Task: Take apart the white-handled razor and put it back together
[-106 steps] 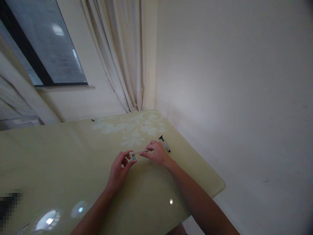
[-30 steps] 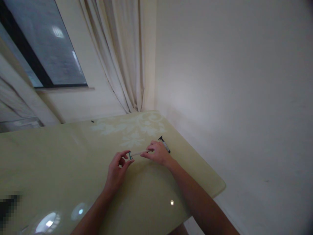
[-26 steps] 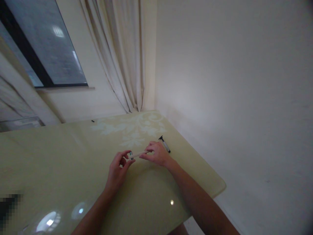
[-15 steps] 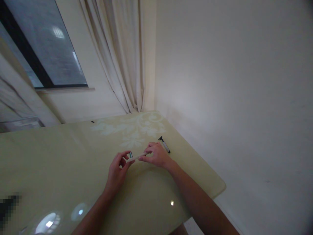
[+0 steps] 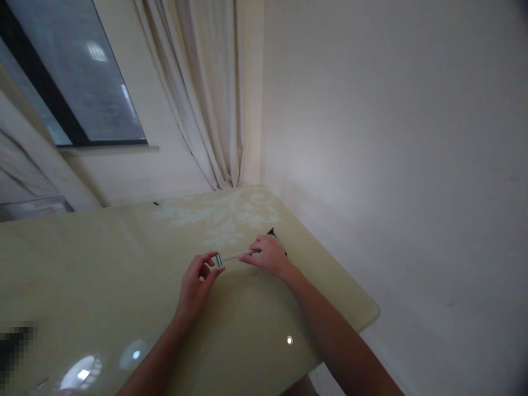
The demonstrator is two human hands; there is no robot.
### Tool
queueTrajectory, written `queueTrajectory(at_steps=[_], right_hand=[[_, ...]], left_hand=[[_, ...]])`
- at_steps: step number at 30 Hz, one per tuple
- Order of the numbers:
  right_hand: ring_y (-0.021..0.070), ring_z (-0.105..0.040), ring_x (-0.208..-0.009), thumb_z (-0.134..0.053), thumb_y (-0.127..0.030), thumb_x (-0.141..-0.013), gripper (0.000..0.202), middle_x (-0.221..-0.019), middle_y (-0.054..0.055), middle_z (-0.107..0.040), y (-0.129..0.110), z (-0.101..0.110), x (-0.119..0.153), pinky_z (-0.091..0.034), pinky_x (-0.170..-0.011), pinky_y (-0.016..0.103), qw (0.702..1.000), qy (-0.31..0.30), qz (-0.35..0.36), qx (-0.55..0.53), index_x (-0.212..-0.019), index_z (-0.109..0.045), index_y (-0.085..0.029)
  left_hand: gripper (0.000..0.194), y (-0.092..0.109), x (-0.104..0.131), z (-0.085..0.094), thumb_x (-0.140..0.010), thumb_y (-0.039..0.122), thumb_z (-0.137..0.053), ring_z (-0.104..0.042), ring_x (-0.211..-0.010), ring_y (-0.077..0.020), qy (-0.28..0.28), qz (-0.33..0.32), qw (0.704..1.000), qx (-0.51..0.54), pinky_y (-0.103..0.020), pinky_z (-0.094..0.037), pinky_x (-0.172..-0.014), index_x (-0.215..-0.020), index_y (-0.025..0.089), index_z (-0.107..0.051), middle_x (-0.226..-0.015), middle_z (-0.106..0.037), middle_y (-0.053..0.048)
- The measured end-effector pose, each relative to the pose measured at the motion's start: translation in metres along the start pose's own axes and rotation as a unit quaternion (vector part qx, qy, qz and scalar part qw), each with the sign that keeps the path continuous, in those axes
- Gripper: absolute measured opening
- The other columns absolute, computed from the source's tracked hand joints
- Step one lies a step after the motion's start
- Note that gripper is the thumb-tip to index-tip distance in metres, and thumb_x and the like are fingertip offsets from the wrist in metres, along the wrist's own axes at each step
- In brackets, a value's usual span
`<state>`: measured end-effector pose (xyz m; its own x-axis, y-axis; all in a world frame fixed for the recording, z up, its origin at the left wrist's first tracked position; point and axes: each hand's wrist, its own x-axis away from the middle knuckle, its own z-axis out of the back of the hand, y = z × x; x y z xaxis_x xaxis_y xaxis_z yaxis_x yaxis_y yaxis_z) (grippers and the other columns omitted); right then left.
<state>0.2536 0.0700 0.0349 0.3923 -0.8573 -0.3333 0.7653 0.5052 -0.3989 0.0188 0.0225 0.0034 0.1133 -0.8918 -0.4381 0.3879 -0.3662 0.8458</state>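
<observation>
Between the thumb and fingers of my left hand (image 5: 201, 281) is a small razor head (image 5: 219, 260) with dark edges and a teal and white stripe, held upright by its ends. My right hand (image 5: 268, 254) pinches a slim pale handle (image 5: 235, 256) near its far end. The handle's left tip reaches the razor head; whether the two are joined, I cannot tell. Just behind my right hand lies a black and grey razor (image 5: 271, 232) on the table, its handle partly hidden by my fingers.
The glossy yellow-green table (image 5: 103, 264) carries a white floral pattern at its far corner. A tiny black item (image 5: 155, 203) lies near the back edge. Walls border the back and right; a beige curtain (image 5: 206, 110) hangs behind. A pixelated dark patch sits at lower left.
The handle in my right hand has shifted right and slightly up, away from my left thumb. The razor head now faces more towards me, and my right hand covers more of the lying razor.
</observation>
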Motion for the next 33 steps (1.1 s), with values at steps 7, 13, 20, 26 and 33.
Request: queueTrajectory(at_steps=[7,13,20,26,33], right_hand=[[0.0162,-0.058,-0.083,-0.071,-0.066,-0.085,0.046,-0.082,0.002,-0.064,0.0004,-0.0011,0.0004,-0.031,-0.079,0.031,1.000,0.015,-0.002,-0.002,-0.082,-0.080,-0.022],[0.0146,-0.058,-0.080,-0.071,-0.062,-0.087,0.042,-0.080,0.000,-0.063,-0.0004,-0.0008,-0.0009,-0.033,-0.079,0.029,0.999,0.029,-0.003,-0.043,-0.085,-0.080,-0.022],[0.0146,-0.058,-0.080,-0.074,-0.062,-0.085,0.041,-0.081,0.000,-0.064,-0.0024,-0.0028,0.0009,-0.034,-0.081,0.030,0.999,0.035,0.007,-0.041,-0.084,-0.081,-0.022],[0.0146,-0.058,-0.079,-0.076,-0.060,-0.084,0.039,-0.079,0.000,-0.063,-0.0037,-0.0018,0.0006,-0.034,-0.079,0.029,0.998,0.004,0.016,-0.060,-0.083,-0.081,-0.021],[0.0145,-0.059,-0.080,-0.075,-0.060,-0.085,0.038,-0.081,0.000,-0.065,-0.0028,-0.0034,0.0001,-0.034,-0.081,0.030,0.997,0.011,0.021,-0.072,-0.086,-0.081,-0.023]], left_hand=[[0.039,0.0031,0.0005,0.0000,-0.082,0.046,-0.073,-0.051,-0.062,-0.0122,0.002,0.008,1.000,0.003,-0.023,-0.043,-0.053,-0.112,0.023,-0.068,-0.088,-0.057,0.001],[0.039,-0.0006,0.0002,-0.0008,-0.081,0.046,-0.074,-0.051,-0.061,-0.0118,0.001,0.009,1.000,0.003,-0.025,-0.045,-0.056,-0.113,0.023,-0.068,-0.088,-0.058,0.002],[0.039,-0.0018,0.0006,-0.0006,-0.082,0.046,-0.074,-0.050,-0.062,-0.0120,0.001,0.009,1.000,0.001,-0.024,-0.044,-0.055,-0.114,0.024,-0.068,-0.089,-0.057,0.002],[0.039,-0.0048,0.0005,-0.0010,-0.082,0.046,-0.074,-0.050,-0.061,-0.0122,0.002,0.004,1.000,0.000,-0.025,-0.044,-0.056,-0.114,0.024,-0.068,-0.088,-0.057,0.002],[0.039,-0.0013,0.0014,-0.0005,-0.082,0.046,-0.073,-0.051,-0.061,-0.0121,0.002,-0.002,1.000,-0.002,-0.025,-0.045,-0.056,-0.114,0.024,-0.067,-0.088,-0.057,0.002]])
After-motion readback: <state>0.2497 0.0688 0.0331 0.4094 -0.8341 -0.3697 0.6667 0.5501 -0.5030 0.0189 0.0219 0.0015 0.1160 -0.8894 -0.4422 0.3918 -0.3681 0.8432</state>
